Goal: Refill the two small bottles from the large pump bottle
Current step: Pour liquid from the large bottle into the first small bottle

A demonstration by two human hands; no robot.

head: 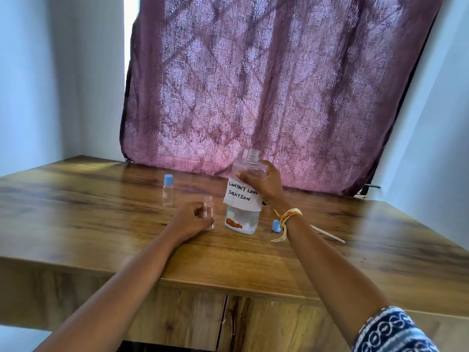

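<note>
The large clear bottle [244, 219] stands upright on the wooden table [101, 224], its neck open with no pump on it. A white label on it reads "CONTACT LENS SOLUTION", and a little liquid sits at its bottom. My right hand [264, 185] grips its upper half. My left hand [191, 221] holds a small clear uncapped bottle [209, 209] upright on the table just left of the large one. A second small bottle [167, 190] with a blue cap stands farther back left, untouched.
A loose blue cap [276, 226] lies on the table right of the large bottle, beside my right wrist. A thin white tube [327, 233] lies farther right. A purple patterned curtain [279, 85] hangs behind the table.
</note>
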